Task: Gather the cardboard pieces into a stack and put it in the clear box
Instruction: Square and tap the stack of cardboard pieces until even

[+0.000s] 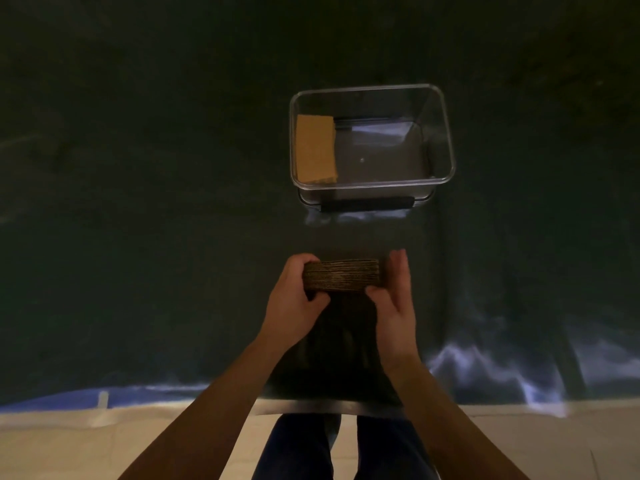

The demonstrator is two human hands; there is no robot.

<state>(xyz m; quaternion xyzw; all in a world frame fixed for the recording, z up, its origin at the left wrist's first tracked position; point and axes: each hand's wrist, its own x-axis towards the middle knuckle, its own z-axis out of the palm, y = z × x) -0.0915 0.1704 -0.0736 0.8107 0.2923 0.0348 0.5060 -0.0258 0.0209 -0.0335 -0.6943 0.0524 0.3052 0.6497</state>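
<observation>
Both hands point(346, 299) hold cardboard stack point(341, 274)

Brown striped cardboard stack point(341, 275), tan piece point(316, 148), dark green cloth point(156, 202)

No readable text, labels or nos. anywhere in this dim head view

the person is wearing dark blue trousers point(298, 448). both arms are showing bare up from the left hand point(291, 303) and the right hand point(394, 306), with no sleeves.
</observation>
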